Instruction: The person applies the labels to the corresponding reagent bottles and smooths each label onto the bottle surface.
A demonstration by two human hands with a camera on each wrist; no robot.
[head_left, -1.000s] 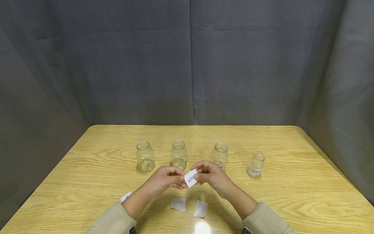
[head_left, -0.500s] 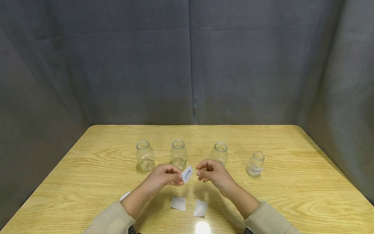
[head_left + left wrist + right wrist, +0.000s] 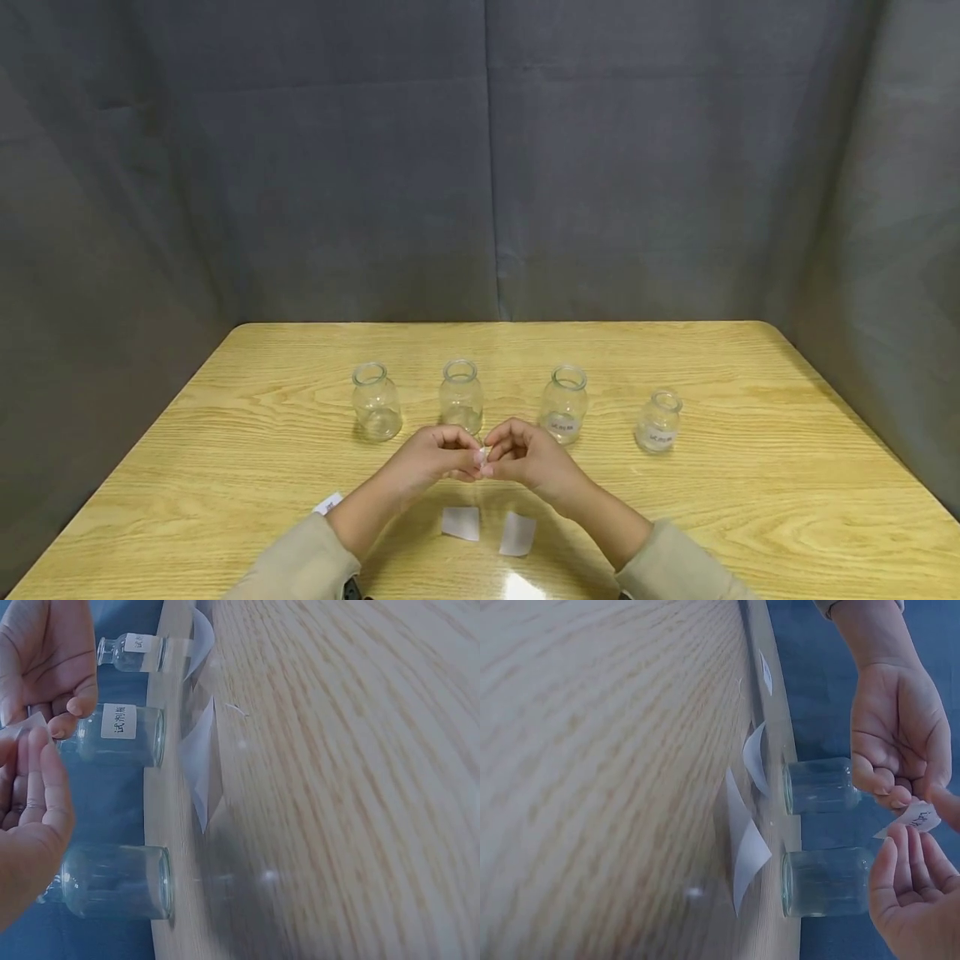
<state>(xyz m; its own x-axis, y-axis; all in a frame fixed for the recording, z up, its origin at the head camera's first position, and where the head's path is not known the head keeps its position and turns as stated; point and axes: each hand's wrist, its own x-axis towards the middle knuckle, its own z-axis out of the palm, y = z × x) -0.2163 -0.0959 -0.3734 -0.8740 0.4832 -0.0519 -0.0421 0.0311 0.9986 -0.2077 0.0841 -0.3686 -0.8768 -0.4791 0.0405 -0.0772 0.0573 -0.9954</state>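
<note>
In the head view my left hand (image 3: 427,457) and right hand (image 3: 536,462) meet fingertip to fingertip above the table. Between them is a small white paper label (image 3: 919,817) with printed characters, its edge curling in the right wrist view. The left thumb and fingers pinch one side of it; the right fingertips pinch the other. Fingers cover most of the label in the head view. Just behind the hands stands an unlabelled glass jar (image 3: 460,396). A labelled jar (image 3: 564,404) is at its right, and a smaller labelled jar (image 3: 657,422) farther right.
Another unlabelled jar (image 3: 377,402) stands at the left of the row. Below the hands lie two blank white paper pieces (image 3: 461,523), curled up at the edges. A printed label (image 3: 327,503) lies beside the left forearm. Dark cloth (image 3: 480,167) surrounds the wooden table.
Both hands held the label one second ago. The right hand then came off it, and now its fingertips are back on the label, which has turned nearly edge-on in the head view.
</note>
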